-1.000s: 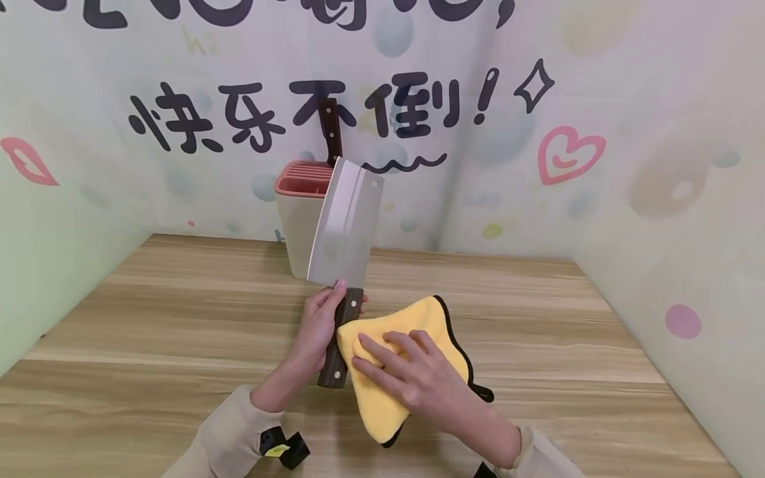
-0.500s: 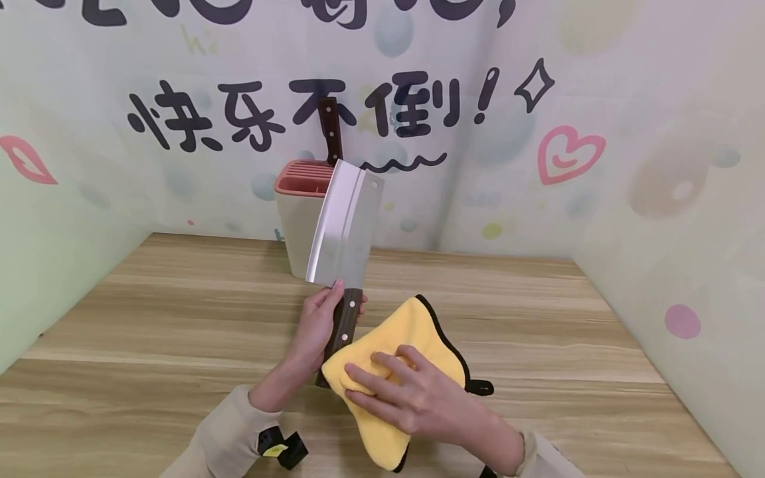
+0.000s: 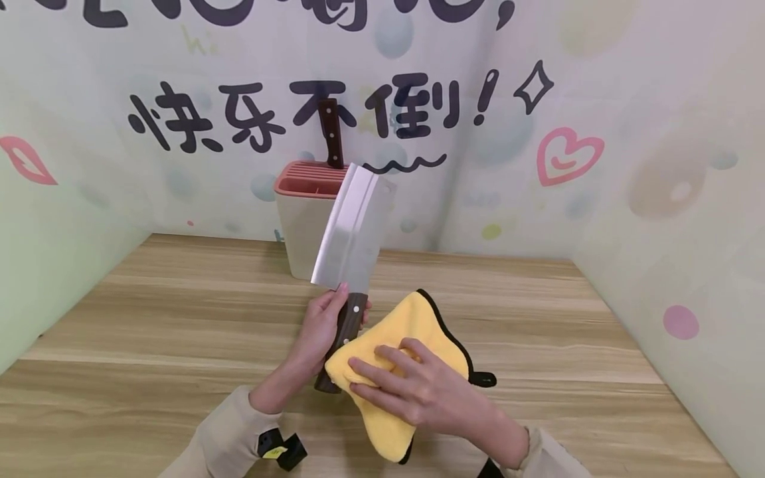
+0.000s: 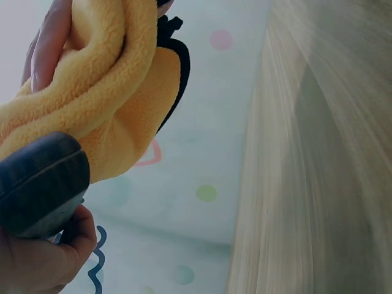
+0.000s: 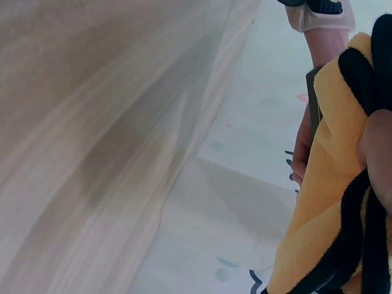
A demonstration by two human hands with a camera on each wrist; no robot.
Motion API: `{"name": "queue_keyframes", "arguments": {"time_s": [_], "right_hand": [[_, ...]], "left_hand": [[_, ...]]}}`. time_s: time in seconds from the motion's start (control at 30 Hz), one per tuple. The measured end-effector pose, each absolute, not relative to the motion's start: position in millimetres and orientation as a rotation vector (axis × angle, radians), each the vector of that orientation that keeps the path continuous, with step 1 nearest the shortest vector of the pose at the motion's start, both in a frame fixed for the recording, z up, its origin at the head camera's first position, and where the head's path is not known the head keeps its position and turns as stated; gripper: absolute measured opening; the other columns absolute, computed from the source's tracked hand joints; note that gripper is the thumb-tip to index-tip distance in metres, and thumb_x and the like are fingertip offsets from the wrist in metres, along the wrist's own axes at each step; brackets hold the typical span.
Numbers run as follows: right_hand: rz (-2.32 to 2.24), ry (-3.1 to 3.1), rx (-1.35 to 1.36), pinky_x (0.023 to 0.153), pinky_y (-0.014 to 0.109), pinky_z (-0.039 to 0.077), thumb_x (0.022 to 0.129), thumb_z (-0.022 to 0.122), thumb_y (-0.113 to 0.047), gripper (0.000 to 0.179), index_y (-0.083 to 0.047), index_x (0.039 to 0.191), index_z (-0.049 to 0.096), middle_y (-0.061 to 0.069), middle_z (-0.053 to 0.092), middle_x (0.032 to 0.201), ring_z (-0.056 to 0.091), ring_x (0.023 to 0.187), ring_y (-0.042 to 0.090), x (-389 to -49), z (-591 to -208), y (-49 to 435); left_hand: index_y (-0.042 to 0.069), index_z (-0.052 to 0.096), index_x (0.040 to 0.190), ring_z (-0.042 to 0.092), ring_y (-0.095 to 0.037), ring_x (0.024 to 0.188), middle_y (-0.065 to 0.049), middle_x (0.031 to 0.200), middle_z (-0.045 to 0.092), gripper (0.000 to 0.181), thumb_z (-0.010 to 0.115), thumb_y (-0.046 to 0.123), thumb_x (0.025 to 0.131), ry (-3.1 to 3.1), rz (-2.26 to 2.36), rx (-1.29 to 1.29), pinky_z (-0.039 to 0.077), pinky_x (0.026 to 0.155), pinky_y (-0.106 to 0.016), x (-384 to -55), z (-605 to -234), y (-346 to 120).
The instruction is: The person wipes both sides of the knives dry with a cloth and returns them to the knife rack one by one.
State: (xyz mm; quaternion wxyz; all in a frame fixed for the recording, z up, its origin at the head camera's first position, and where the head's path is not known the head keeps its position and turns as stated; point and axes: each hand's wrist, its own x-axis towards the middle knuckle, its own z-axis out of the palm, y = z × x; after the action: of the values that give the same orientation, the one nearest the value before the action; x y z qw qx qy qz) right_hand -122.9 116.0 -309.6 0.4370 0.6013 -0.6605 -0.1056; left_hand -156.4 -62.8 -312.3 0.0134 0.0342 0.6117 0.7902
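Note:
In the head view my left hand (image 3: 313, 335) grips a cleaver (image 3: 351, 232) by its dark riveted handle, thumb near the blade's base. The wide blade points up and away, tilted a little right. My right hand (image 3: 421, 392) holds a yellow cloth (image 3: 433, 325) with black trim against the lower handle, covering part of it. Close up in the left wrist view, the handle's butt (image 4: 46, 184) meets the folded cloth (image 4: 116, 147). The right wrist view has the cloth (image 5: 321, 177) bunched in my right hand, with my left hand (image 5: 302, 150) behind it.
Behind the cleaver, a pale knife block (image 3: 295, 232) with a red slotted top stands at the back of the wooden table (image 3: 179, 312). One brown-handled knife (image 3: 331, 133) is in it. A printed backdrop (image 3: 478, 199) encloses the back and sides.
The cloth has slid down the cleaver's handle toward the butt, then shifted slightly right and up. The cleaver has moved a little to the right. My left hand keeps its grip.

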Motion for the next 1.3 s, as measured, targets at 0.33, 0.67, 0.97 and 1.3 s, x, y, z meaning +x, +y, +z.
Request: {"name": "queue_keyframes", "arguments": {"time_s": [0.33,0.67,0.97,1.3], "right_hand": [[-0.298,-1.756,1.42,0.073,0.035,0.046,0.096,0.027,-0.001,0.041,-0.017,0.114,0.059,0.003,0.052,0.124,0.054,0.098,0.022,-130.6,-299.3,120.5],[-0.312,-1.82,1.333,0.074,0.034,0.046,0.096,0.027,-0.002,0.04,-0.017,0.112,0.061,0.002,0.053,0.124,0.054,0.095,0.021,-137.7,-290.7,119.1],[-0.304,-1.851,1.322,0.074,0.034,0.045,0.094,0.032,-0.003,0.037,-0.017,0.112,0.06,0.002,0.053,0.124,0.053,0.095,0.022,-141.2,-286.9,119.1],[-0.198,-1.885,1.314,0.074,0.034,0.044,0.082,0.05,-0.006,0.033,-0.016,0.111,0.061,0.002,0.054,0.123,0.053,0.094,0.022,-149.6,-286.7,121.1]], "left_hand": [[-0.012,0.054,0.098,0.057,-0.01,0.062,-0.01,0.081,0.061,0.046,0.033,0.028,0.098,2.003,2.372,0.067,0.049,0.055,-0.022,-153.7,-311.4,-63.1],[-0.008,0.054,0.087,0.047,-0.008,0.05,-0.001,0.061,0.048,0.042,0.036,0.028,0.097,2.071,2.335,0.044,0.043,0.046,-0.021,-152.3,-310.7,-62.8],[-0.005,0.052,0.082,0.044,-0.007,0.051,-0.001,0.063,0.045,0.038,0.035,0.025,0.098,2.069,2.336,0.041,0.039,0.045,-0.019,-153.1,-311.0,-62.8],[-0.008,0.051,0.084,0.05,-0.013,0.049,-0.005,0.062,0.052,0.039,0.033,0.024,0.098,1.987,2.35,0.098,0.044,0.045,-0.021,-153.7,-312.3,-63.2]]}}
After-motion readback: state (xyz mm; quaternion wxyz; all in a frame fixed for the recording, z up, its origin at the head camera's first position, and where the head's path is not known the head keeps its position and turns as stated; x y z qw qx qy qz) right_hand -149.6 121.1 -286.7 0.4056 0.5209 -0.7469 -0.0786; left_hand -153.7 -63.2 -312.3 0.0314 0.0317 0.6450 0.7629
